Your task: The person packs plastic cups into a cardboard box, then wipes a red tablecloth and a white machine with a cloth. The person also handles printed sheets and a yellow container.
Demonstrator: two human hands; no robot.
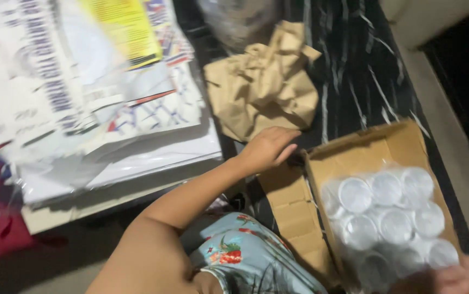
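An open cardboard box (392, 144) lies on a dark marbled counter (354, 65). Inside it is a clear plastic pack of several round transparent containers (387, 218). My left hand (267, 148) reaches across and grips the box's far left corner, fingers curled over the edge by the opened flap (289, 201). Only part of my right hand (452, 279) shows at the bottom right, where it holds the box's near corner beside the containers.
Crumpled brown paper (264, 81) lies on the counter just beyond my left hand. A thick stack of printed plastic-wrapped sheets (98, 98) fills the left side. A pale floor (463, 163) runs along the right. My flowered garment (245, 256) is at the bottom.
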